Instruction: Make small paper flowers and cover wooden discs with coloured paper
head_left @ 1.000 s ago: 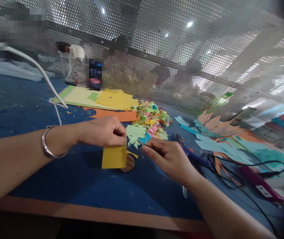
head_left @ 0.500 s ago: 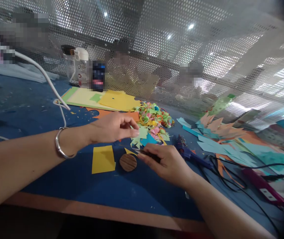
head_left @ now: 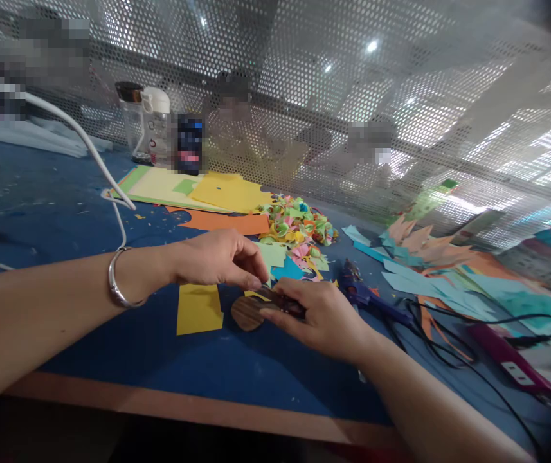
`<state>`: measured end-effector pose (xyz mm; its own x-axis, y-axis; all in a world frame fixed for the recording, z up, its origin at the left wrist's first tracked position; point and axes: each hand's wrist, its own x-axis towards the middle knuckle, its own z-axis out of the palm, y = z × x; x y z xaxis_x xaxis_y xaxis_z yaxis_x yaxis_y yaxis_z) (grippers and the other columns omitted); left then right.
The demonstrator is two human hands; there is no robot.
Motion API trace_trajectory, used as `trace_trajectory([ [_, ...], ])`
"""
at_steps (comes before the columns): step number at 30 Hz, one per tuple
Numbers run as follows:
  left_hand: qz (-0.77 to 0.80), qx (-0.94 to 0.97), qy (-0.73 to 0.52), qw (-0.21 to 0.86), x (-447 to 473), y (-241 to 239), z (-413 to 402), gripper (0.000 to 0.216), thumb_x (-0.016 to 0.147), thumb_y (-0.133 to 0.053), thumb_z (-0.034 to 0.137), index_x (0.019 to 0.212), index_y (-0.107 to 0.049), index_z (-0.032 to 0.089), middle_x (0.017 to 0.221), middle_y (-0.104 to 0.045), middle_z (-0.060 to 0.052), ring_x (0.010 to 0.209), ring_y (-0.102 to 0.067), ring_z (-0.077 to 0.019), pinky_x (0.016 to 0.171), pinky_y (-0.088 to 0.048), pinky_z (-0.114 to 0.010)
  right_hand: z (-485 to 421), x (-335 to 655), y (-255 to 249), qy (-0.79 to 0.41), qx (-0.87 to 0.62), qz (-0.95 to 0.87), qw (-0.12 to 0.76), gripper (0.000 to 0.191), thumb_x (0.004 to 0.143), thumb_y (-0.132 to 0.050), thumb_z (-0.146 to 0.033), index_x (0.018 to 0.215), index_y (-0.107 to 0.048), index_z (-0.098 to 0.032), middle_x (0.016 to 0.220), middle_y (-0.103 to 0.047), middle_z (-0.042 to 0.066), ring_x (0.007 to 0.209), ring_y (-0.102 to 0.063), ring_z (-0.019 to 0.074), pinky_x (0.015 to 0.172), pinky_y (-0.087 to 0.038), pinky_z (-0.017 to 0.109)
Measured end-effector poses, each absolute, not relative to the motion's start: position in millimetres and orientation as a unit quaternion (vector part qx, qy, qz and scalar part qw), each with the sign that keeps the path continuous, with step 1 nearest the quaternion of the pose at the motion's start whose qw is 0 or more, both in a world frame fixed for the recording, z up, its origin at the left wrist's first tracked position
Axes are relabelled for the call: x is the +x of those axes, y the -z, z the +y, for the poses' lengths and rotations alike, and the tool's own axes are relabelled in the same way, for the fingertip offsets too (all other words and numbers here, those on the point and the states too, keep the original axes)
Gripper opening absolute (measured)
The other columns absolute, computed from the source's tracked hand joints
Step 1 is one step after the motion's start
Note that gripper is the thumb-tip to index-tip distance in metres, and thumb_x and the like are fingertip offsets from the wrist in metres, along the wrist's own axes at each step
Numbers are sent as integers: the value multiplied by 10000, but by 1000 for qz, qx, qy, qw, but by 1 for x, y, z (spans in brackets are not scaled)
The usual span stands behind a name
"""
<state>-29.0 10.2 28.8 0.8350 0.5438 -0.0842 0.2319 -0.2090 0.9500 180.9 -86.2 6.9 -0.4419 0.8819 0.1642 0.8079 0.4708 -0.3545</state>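
My right hand [head_left: 321, 315] is closed around a slim dark brown tool [head_left: 287, 302] over the blue table; its exact kind does not show. Thumb and fingers of my left hand [head_left: 227, 257], which has a silver bangle at the wrist, are pinched at the tool's tip, and what lies between them is too small to make out. Just below the fingertips is a round wooden disc [head_left: 247, 314] with striped grain. A yellow paper scrap [head_left: 254, 296] shows between disc and tool. To the left lies a yellow paper rectangle [head_left: 199, 310].
Behind my hands sits a pile of colourful paper pieces [head_left: 299, 218], beside orange paper [head_left: 227, 223] and yellow sheets [head_left: 231, 191]. A blue glue gun [head_left: 371, 299], its cables and a purple power strip [head_left: 511, 360] lie right. Bottles [head_left: 159, 128] stand by the perforated screen [head_left: 275, 83].
My left hand has come down to the tool's tip, with its fingers closer together. The tool in my right hand now reaches over the edge of the wooden disc.
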Motion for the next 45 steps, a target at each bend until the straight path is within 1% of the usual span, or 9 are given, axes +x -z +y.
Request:
trace_trajectory([
  [5, 286, 753, -207, 556, -29, -28, 12, 134, 682, -791, 201, 796, -736, 157, 743, -720, -21, 706, -651, -131, 705, -483, -257, -85, 182, -9, -102, -537, -826, 140, 356, 909, -569, -509, 743, -515, -199, 602, -515, -34, 540, -433, 111, 524, -267, 247],
  [11, 345, 635, -302, 622, -23, -23, 2, 165, 695, -778, 194, 829, -698, 141, 700, -703, -29, 639, -633, -127, 619, -459, -257, -84, 180, -10, -70, -549, -831, 56, 279, 900, -619, -457, 821, -604, -190, 671, -633, -1, 603, -543, 144, 536, -273, 256],
  [15, 350, 598, -352, 629, -19, -20, -5, 242, 669, -821, 209, 866, -699, 137, 759, -705, -30, 665, -612, -109, 616, -427, -243, -86, 180, -9, -26, -536, -843, 47, 304, 873, -654, -490, 805, -611, -196, 721, -660, 6, 633, -574, 168, 542, -293, 269],
  [20, 376, 520, -403, 653, -13, -23, -15, 201, 670, -819, 177, 818, -690, 132, 733, -652, 9, 638, -552, -74, 569, -357, -219, -87, 183, -7, 49, -481, -867, 124, 302, 884, -658, -476, 815, -622, -184, 771, -667, 35, 694, -623, 194, 577, -392, 296],
  [24, 393, 472, -421, 668, -8, -25, -25, 174, 686, -805, 137, 803, -676, 128, 705, -621, 38, 582, -494, -46, 585, -366, -213, -91, 180, -7, 121, -414, -861, 268, 159, 950, -615, -327, 956, -646, -171, 829, -694, 54, 753, -659, 177, 648, -467, 287],
  [26, 397, 457, -424, 673, -5, -26, -31, 166, 696, -797, 121, 800, -667, 123, 695, -613, 42, 575, -488, -44, 589, -377, -212, -92, 176, -9, 154, -388, -859, 297, 88, 947, -618, -234, 1005, -637, -170, 874, -706, 57, 778, -663, 168, 671, -483, 278],
  [30, 384, 424, -421, 704, 0, -25, -42, 163, 706, -781, 91, 799, -648, 114, 699, -621, 30, 611, -545, -63, 602, -420, -207, -93, 168, -10, 211, -332, -873, 287, 146, 926, -603, -117, 1064, -623, -163, 921, -715, 59, 779, -647, 171, 668, -490, 288],
  [35, 359, 392, -409, 742, 1, -23, -49, 131, 743, -754, 103, 806, -639, 116, 704, -640, 19, 626, -591, -78, 615, -461, -206, -92, 164, -9, 269, -320, -872, 255, 134, 964, -536, -136, 1036, -646, -155, 887, -719, 55, 726, -626, 172, 621, -467, 302],
  [45, 358, 389, -392, 753, 1, -23, -47, 149, 698, -787, 100, 752, -652, 132, 647, -631, 26, 581, -571, -77, 596, -437, -217, -94, 168, -8, 231, -325, -874, 278, 145, 957, -530, -124, 988, -660, -180, 875, -729, 64, 720, -653, 155, 647, -505, 285],
])
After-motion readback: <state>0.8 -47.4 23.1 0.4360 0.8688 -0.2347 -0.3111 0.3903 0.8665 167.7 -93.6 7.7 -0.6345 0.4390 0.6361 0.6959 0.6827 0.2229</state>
